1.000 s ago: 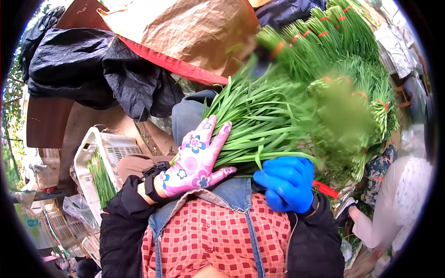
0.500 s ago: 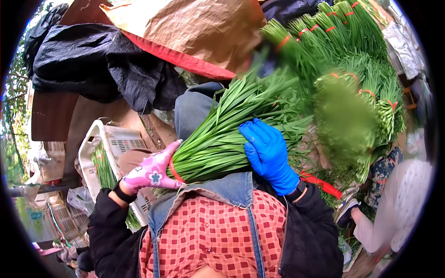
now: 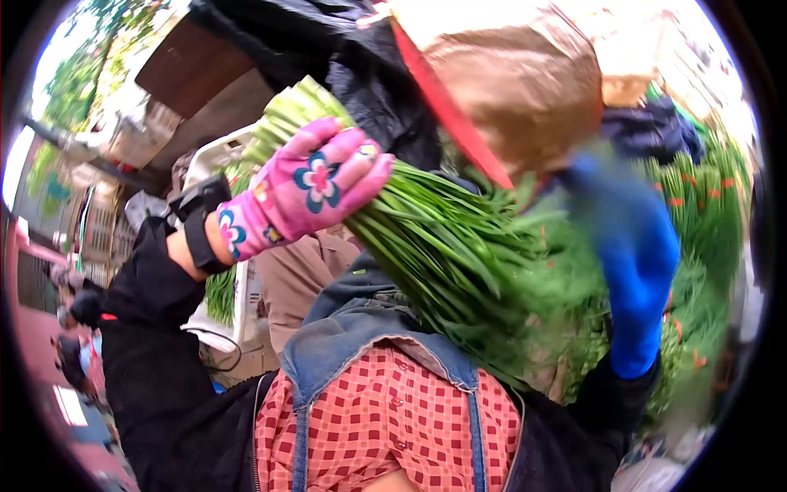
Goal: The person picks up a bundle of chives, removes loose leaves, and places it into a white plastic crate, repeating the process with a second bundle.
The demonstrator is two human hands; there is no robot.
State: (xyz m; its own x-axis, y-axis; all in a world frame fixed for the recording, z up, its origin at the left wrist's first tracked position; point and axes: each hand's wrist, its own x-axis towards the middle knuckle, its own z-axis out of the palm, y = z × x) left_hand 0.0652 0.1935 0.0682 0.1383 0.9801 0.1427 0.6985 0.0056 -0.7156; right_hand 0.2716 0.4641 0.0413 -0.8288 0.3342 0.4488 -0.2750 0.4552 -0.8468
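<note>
My left hand, in a pink flowered glove, is closed around a bundle of garlic chives near its pale cut ends. The bundle slants across my lap, with the stem ends at the upper left and the long green leaves hanging toward the lower right. My fingers hide the place where a band might go round the stems. Past the leaf tips on the right, my right hand in a blue glove is raised. Motion smears its fingers.
A white plastic crate holding more chives stands at my left. Many banded chive bundles are piled on the right. Ahead lie a brown sheet with a red edge and black plastic. People are at the far left.
My left hand has lifted the bundle's stem end and turned over it. My right hand has come off the leaves and moved up and right. The view has swung too.
</note>
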